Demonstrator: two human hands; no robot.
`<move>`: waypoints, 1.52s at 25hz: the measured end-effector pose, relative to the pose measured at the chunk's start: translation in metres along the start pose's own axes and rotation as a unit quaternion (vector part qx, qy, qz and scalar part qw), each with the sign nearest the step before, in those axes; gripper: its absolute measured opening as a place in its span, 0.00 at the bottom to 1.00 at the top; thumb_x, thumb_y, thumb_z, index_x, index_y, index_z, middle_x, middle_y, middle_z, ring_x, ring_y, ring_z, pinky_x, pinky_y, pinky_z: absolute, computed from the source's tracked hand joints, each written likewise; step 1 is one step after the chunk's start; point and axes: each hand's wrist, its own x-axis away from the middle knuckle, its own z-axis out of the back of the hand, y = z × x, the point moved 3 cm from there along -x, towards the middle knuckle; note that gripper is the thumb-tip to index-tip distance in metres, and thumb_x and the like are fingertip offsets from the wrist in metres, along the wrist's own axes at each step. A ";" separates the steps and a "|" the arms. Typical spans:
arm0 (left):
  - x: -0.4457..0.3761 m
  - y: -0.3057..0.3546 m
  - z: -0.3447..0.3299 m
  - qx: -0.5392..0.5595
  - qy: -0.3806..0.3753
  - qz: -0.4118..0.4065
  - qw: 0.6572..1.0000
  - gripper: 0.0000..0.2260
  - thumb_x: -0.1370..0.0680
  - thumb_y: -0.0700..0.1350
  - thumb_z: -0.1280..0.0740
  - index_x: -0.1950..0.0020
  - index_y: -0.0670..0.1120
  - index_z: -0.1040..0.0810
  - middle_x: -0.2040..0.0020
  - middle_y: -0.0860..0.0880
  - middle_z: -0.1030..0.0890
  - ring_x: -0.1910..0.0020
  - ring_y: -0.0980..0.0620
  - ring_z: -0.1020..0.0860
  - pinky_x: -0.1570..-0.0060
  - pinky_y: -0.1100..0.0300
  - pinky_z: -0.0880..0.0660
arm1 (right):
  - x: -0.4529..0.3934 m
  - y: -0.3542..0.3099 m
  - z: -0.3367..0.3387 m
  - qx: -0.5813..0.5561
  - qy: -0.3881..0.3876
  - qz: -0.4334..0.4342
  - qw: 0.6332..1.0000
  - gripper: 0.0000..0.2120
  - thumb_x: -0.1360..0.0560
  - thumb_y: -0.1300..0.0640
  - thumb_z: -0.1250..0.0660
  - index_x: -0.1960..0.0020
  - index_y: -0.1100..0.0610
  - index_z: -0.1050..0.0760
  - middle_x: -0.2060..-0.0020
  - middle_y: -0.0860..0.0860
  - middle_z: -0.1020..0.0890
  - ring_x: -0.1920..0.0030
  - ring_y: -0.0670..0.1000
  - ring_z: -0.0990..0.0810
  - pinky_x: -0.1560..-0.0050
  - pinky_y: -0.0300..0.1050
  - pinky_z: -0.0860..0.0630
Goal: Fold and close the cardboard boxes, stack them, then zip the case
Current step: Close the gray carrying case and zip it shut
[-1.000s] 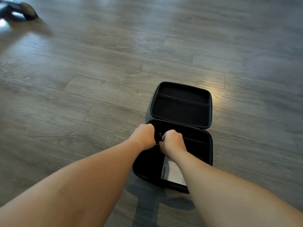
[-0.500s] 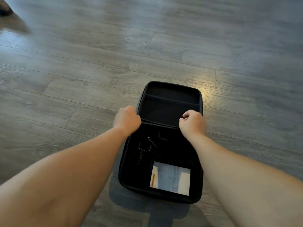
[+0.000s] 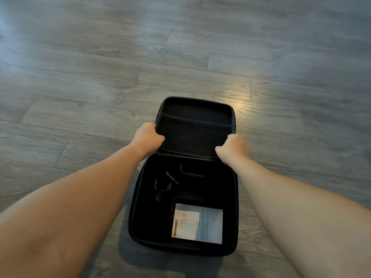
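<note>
A black hard case (image 3: 136,221) lies open on the grey wooden floor, its lid (image 3: 195,127) tilted up at the far side. My left hand (image 3: 147,138) grips the lid's left edge and my right hand (image 3: 232,150) grips its right edge, just above the hinge. Inside the lower half lie a white printed leaflet (image 3: 197,225) at the near right, small dark metal parts (image 3: 162,187) at the left, and a black L-shaped piece (image 3: 190,171) near the hinge. No cardboard boxes are in view.
Grey wood-plank floor (image 3: 100,87) surrounds the case on all sides. A bright light patch (image 3: 241,97) reflects on the floor just beyond the lid's far right corner.
My hands left the middle of the case's lower half, spread apart and moved up onto the lid's two side edges. The view came closer and the dark object at the far left left the frame.
</note>
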 end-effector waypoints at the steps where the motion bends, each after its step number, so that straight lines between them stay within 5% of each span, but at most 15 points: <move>1: -0.003 0.001 0.003 0.033 0.003 -0.001 0.999 0.10 0.28 0.38 0.32 0.48 0.43 0.19 0.52 0.43 0.16 0.51 0.43 0.19 0.45 0.46 0.20 | 0.000 -0.004 0.004 -0.005 0.002 0.003 1.000 0.09 0.27 0.59 0.30 0.59 0.60 0.29 0.59 0.53 0.20 0.65 0.51 0.26 0.72 0.41 0.36; 6: -0.009 0.012 0.039 0.142 0.066 -0.016 0.987 0.13 0.29 0.34 0.33 0.54 0.52 0.21 0.54 0.49 0.17 0.53 0.50 0.18 0.51 0.53 0.19 | -0.003 -0.045 0.034 -0.142 0.073 0.089 0.983 0.16 0.27 0.58 0.32 0.41 0.59 0.26 0.58 0.49 0.22 0.58 0.53 0.20 0.59 0.50 0.18; 9: -0.002 0.016 0.062 0.229 0.083 -0.050 0.969 0.20 0.26 0.31 0.34 0.44 0.56 0.24 0.52 0.58 0.22 0.55 0.60 0.24 0.58 0.69 0.26 | 0.000 -0.067 0.050 -0.247 0.101 0.111 0.957 0.30 0.29 0.57 0.33 0.28 0.51 0.34 0.59 0.44 0.20 0.61 0.46 0.19 0.68 0.38 0.24; 11: 0.001 0.014 0.078 0.266 0.073 -0.075 0.958 0.27 0.25 0.31 0.34 0.28 0.49 0.30 0.45 0.57 0.22 0.49 0.61 0.21 0.54 0.66 0.25 | 0.002 -0.075 0.056 -0.282 0.100 0.134 0.945 0.28 0.30 0.57 0.33 0.31 0.52 0.34 0.62 0.45 0.20 0.64 0.46 0.19 0.75 0.31 0.31; 13: 0.007 0.015 0.096 0.281 0.078 -0.090 0.952 0.31 0.25 0.30 0.34 0.25 0.50 0.32 0.40 0.53 0.21 0.44 0.56 0.20 0.52 0.60 0.22 | 0.003 -0.079 0.060 -0.287 0.096 0.174 0.937 0.19 0.30 0.57 0.32 0.39 0.50 0.28 0.62 0.44 0.19 0.61 0.46 0.19 0.72 0.30 0.32; 16: 0.018 0.019 0.112 0.312 0.084 -0.091 0.942 0.26 0.26 0.27 0.36 0.35 0.52 0.29 0.40 0.50 0.21 0.46 0.53 0.19 0.61 0.65 0.24 | 0.005 -0.085 0.065 -0.327 0.077 0.194 0.922 0.19 0.31 0.55 0.30 0.41 0.44 0.26 0.52 0.39 0.18 0.53 0.41 0.19 0.58 0.37 0.25; 19: 0.028 0.007 0.115 0.309 0.065 -0.076 0.946 0.21 0.25 0.24 0.40 0.47 0.50 0.28 0.45 0.47 0.21 0.49 0.52 0.20 0.65 0.65 0.28 | 0.012 -0.083 0.066 -0.370 0.075 0.169 0.911 0.20 0.32 0.54 0.28 0.44 0.39 0.28 0.52 0.39 0.18 0.53 0.40 0.17 0.57 0.40 0.23; 23: 0.043 -0.017 0.112 0.238 0.051 -0.071 0.967 0.09 0.22 0.30 0.37 0.46 0.42 0.25 0.54 0.46 0.23 0.56 0.53 0.24 0.59 0.64 0.26 | 0.031 -0.055 0.055 -0.275 0.116 0.214 0.930 0.15 0.31 0.62 0.29 0.50 0.46 0.22 0.57 0.41 0.18 0.52 0.50 0.19 0.58 0.39 0.29; 25: 0.052 -0.024 0.110 0.223 0.041 -0.071 0.971 0.10 0.24 0.27 0.35 0.46 0.38 0.22 0.55 0.44 0.20 0.56 0.52 0.21 0.57 0.64 0.20 | 0.043 -0.037 0.048 -0.244 0.104 0.240 0.934 0.20 0.31 0.65 0.29 0.42 0.49 0.19 0.53 0.45 0.17 0.49 0.53 0.19 0.56 0.40 0.29; 31: 0.068 -0.048 0.094 0.243 0.012 0.021 0.970 0.14 0.22 0.27 0.38 0.58 0.41 0.17 0.60 0.42 0.16 0.59 0.49 0.19 0.63 0.63 0.19 | 0.079 0.008 0.013 -0.116 -0.007 0.228 0.967 0.36 0.33 0.62 0.28 0.29 0.39 0.30 0.55 0.38 0.20 0.52 0.48 0.22 0.60 0.40 0.27; 35: 0.068 -0.064 0.075 0.129 0.018 0.007 0.991 0.07 0.23 0.32 0.35 0.58 0.32 0.18 0.54 0.31 0.18 0.58 0.45 0.19 0.49 0.44 0.18 | 0.074 0.011 0.000 -0.055 -0.086 0.175 0.979 0.32 0.33 0.64 0.28 0.34 0.44 0.30 0.53 0.41 0.23 0.48 0.51 0.23 0.58 0.45 0.28; 38: 0.069 -0.064 0.073 0.052 0.051 -0.010 0.997 0.08 0.23 0.38 0.32 0.61 0.42 0.15 0.60 0.42 0.16 0.56 0.45 0.17 0.49 0.47 0.19 | 0.073 0.009 -0.003 -0.050 -0.080 0.164 0.982 0.28 0.33 0.69 0.33 0.40 0.46 0.30 0.55 0.41 0.25 0.48 0.55 0.23 0.60 0.44 0.32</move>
